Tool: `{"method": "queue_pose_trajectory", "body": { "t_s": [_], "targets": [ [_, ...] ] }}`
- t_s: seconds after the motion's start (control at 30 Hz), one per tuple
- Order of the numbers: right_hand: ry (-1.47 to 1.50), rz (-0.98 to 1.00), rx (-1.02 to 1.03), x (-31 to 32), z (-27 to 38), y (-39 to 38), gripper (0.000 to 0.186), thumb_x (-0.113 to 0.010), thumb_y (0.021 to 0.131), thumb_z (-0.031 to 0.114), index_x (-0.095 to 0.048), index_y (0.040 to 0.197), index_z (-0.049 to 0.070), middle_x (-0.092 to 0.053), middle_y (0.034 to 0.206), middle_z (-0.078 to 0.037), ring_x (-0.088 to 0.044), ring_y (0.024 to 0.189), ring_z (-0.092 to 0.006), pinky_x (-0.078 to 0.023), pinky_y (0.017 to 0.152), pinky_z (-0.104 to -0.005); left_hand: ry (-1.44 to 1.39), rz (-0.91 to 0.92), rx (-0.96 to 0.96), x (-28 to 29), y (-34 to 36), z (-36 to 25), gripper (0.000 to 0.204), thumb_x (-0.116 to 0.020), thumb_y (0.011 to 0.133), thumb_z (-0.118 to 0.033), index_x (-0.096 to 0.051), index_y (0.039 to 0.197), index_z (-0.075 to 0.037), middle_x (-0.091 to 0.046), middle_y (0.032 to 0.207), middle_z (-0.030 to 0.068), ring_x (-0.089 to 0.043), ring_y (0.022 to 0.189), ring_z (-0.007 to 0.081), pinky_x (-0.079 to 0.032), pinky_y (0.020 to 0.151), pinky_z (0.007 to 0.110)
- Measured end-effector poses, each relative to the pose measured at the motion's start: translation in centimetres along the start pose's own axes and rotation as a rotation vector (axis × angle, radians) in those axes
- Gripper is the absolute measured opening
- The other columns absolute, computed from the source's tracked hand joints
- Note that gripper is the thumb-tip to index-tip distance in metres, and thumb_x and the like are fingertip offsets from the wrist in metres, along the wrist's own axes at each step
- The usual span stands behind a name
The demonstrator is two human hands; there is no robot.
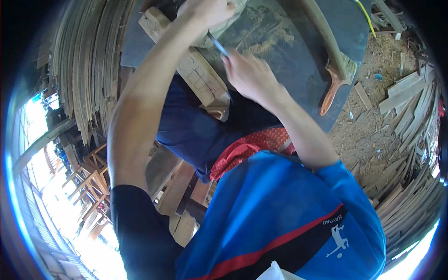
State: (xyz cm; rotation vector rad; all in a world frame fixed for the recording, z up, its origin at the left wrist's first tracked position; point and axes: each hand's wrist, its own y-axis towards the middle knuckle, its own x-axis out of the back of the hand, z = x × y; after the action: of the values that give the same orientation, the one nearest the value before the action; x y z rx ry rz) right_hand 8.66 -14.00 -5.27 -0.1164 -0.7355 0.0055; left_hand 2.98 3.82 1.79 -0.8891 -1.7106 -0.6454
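My left hand (210, 11) is at the top with fingers curled, beside a pale piece (226, 25) on the dark grey work surface (303, 93); what it grips is not clear. My right hand (247, 72) is closed on a slim metal tool (215, 43) that slants up toward the left hand, its tip hard to make out. A squared wooden beam (200, 79) with pencil markings lies diagonally under my left forearm. A brush with an orange-brown wooden handle (332, 93) lies to the right, partly under a curved wooden piece (322, 28). Sawdust is spread on the surface.
Stacked wooden strips (84, 65) stand at the left, with wooden frames (93, 182) below them. Wood offcuts (401, 93) lie on a sawdust-strewn floor (359, 140) at the right. A yellow cord (368, 21) hangs at the top right. My lap (191, 130) is below the beam.
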Motion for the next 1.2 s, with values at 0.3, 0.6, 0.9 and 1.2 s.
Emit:
{"method": "queue_pose_trajectory", "body": {
  "t_s": [0.3, 0.6, 0.9, 1.2],
  "targets": [
    [-0.001, -0.006, 0.034, -1.1, -0.4, -0.5, 0.029, -0.048, 0.102, 0.028, -0.057, 0.095, 0.001, -0.064, 0.065, -0.023, -0.067, 0.063, -0.0428, -0.053, 0.058, -0.0547, 0.042, 0.066, 0.137, 1.2, -0.5, -1.6, 0.039, -0.058, 0.081, -0.013, -0.073, 0.117, -0.015, -0.071, 0.091, 0.0213, -0.070, 0.073, 0.0335, -0.056, 0.068, 0.040],
    [0.026, -0.019, 0.059, -1.5, 0.1, 2.5, 0.033, -0.047, 0.102, 0.027, -0.058, 0.096, -0.003, -0.067, 0.072, -0.025, -0.068, 0.068, -0.0438, -0.056, 0.063, -0.0529, 0.046, 0.013, 0.053, 1.3, -0.1, -0.5, 0.040, -0.057, 0.079, -0.012, -0.074, 0.116, -0.016, -0.069, 0.084, 0.0235, -0.065, 0.061, 0.0322, -0.053, 0.060, 0.041],
    [0.047, 0.035, 0.019, -0.9, 0.1, 2.1, 0.033, -0.046, 0.102, 0.028, -0.060, 0.098, -0.002, -0.066, 0.073, -0.027, -0.067, 0.072, -0.0468, -0.055, 0.068, -0.0552, 0.044, 0.077, 0.109, 0.2, -0.3, -1.1, 0.044, -0.056, 0.078, -0.009, -0.074, 0.118, -0.017, -0.067, 0.075, 0.0237, -0.061, 0.055, 0.0317, -0.052, 0.062, 0.040],
    [0.033, 0.088, -0.016, -1.4, 0.2, 1.6, 0.036, -0.044, 0.103, 0.028, -0.059, 0.099, -0.004, -0.066, 0.075, -0.028, -0.068, 0.078, -0.0471, -0.054, 0.072, -0.0557, 0.037, 0.050, 0.196, 1.0, -0.6, -1.9, 0.041, -0.057, 0.078, -0.008, -0.075, 0.114, -0.014, -0.071, 0.088, 0.0234, -0.070, 0.073, 0.0361, -0.057, 0.071, 0.042]
  ]
}}
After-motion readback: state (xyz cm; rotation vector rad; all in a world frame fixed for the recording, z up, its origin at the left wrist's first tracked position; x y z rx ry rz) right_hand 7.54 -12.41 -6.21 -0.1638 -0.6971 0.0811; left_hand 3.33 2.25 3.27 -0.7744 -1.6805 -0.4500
